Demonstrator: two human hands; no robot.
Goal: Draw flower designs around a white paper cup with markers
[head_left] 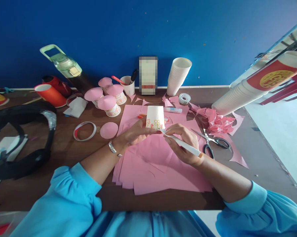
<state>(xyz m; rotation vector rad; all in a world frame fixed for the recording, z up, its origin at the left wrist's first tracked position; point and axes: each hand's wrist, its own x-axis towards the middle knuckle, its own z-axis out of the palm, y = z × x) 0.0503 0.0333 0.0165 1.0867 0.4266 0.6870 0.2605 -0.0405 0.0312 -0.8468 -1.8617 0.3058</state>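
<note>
Red and yellow flowers (157,123) decorate an upturned white paper cup (155,113) held above pink sheets (148,174).
The left grip (137,132) closes on its lower side; the right grip (184,140) clasps a slim white tool (188,147), tip near the rim.

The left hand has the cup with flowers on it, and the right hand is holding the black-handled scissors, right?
Not quite: the right hand is holding a slim white pen, not the scissors, which lie open beside it, as the head view shows. The left hand does have the cup with flowers on it.
</note>
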